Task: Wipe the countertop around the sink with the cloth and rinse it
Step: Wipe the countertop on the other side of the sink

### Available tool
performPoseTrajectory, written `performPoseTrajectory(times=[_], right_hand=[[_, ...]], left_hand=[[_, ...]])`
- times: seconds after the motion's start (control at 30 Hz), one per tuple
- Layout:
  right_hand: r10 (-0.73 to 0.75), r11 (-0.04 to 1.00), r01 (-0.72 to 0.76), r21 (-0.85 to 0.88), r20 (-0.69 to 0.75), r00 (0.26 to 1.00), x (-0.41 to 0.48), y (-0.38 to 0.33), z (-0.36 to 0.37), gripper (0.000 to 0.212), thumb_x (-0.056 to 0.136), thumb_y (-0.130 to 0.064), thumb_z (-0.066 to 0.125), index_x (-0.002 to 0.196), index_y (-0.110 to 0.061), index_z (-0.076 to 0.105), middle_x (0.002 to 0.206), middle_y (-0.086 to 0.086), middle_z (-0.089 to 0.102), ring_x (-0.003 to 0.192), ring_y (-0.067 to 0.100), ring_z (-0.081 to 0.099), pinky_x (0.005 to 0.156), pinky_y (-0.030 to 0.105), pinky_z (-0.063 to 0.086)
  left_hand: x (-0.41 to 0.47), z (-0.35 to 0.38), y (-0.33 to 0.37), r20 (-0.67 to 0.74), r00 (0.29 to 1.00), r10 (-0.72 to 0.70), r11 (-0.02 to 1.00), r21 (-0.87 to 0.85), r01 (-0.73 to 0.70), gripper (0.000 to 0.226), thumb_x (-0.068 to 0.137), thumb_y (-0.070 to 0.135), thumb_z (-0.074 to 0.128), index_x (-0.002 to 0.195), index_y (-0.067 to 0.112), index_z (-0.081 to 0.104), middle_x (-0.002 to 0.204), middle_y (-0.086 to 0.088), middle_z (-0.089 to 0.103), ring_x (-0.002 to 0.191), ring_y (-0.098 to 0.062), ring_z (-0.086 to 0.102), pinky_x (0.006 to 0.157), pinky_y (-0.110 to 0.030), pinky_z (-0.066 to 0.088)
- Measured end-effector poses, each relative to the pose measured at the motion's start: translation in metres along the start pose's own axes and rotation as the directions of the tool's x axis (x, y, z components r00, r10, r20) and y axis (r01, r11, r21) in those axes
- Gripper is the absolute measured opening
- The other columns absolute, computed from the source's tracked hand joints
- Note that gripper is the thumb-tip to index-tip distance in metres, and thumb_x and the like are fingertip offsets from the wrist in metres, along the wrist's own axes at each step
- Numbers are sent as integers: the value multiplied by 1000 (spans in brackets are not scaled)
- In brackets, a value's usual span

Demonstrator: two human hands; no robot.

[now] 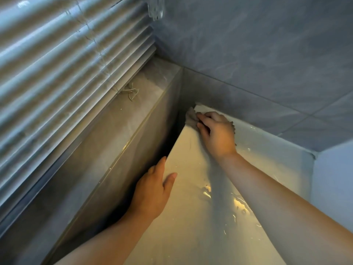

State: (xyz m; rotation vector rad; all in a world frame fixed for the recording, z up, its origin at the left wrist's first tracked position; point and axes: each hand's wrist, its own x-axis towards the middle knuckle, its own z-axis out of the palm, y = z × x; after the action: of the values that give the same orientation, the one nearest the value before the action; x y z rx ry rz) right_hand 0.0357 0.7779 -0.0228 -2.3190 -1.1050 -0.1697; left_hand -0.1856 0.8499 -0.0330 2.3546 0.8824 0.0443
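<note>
A white countertop (191, 188) runs away from me into a corner of grey tiled walls. My right hand (215, 134) presses a grey-brown cloth (191, 117) flat onto the countertop's far left corner; most of the cloth is hidden under the palm, with a frayed edge showing on the hand's right side. My left hand (154, 190) rests on the countertop's left edge, fingers spread, thumb on the top surface and holding nothing. Water streaks glint on the countertop near my right forearm. No sink is in view.
A dark narrow gap (172, 138) separates the countertop from a grey tiled ledge (118, 127) on the left. Above the ledge hang window blinds (66, 64) with a loose cord (131, 91). A tiled wall (267, 64) borders the countertop at the back.
</note>
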Motion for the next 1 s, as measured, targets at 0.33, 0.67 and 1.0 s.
performPoseTrajectory(times=[0.33,0.67,1.0], right_hand=[[129,942,-168,289,147,981,-55,-35,-26,19,83,-11,66,99,-16,76,89,-5,68,86,16,63,80,26,49],[306,945,-289,153,-104,946,4,39,-61,21,81,-11,66,100,-9,74,98,9,71,93,28,64,83,32,49],[365,930,-349,118,-174,915,-19,40,-27,24,85,-18,63,107,-15,73,107,3,72,101,23,64,85,22,40]], left_hand=[[0,-2,1,29,999,-21,1000,24,20,60,94,50,40,144,17,34,136,-9,52,120,-26,52,98,-35,43],[1,2,-2,17,1000,-4,1000,8,4,72,87,63,27,143,19,36,134,-6,55,118,-24,55,97,-36,46],[-1,1,-2,7,1000,6,1000,-6,-6,65,91,54,34,146,19,31,138,-6,50,120,-24,53,97,-34,44]])
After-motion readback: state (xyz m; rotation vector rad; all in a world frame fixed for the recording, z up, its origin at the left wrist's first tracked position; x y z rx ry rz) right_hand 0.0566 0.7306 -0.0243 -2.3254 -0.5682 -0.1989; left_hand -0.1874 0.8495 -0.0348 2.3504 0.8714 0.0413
